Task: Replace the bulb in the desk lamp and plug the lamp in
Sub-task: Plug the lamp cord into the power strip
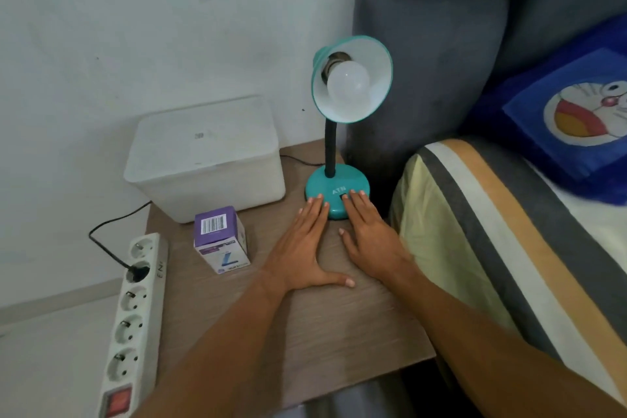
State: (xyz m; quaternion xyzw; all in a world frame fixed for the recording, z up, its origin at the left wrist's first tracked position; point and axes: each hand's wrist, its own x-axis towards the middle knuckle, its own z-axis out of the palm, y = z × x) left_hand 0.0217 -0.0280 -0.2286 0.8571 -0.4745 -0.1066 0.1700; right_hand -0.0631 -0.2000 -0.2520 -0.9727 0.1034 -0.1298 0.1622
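Observation:
A teal desk lamp (339, 187) stands at the back right of the wooden bedside table (339, 326). A white bulb (349, 83) sits in its shade, unlit. My left hand (305, 244) lies flat on the table, fingertips touching the lamp base. My right hand (369, 231) lies flat beside it, fingertips on the base near the switch. A purple and white bulb box (220, 241) stands to the left. The lamp's black cord (112, 224) runs to a plug (135, 271) seated in the second socket of a white power strip (132, 322).
A white lidded plastic box (207, 159) sits at the back left of the table against the wall. A bed with striped sheet (492, 248), a grey headboard (424, 44) and a blue cartoon pillow (576, 119) borders the table's right side.

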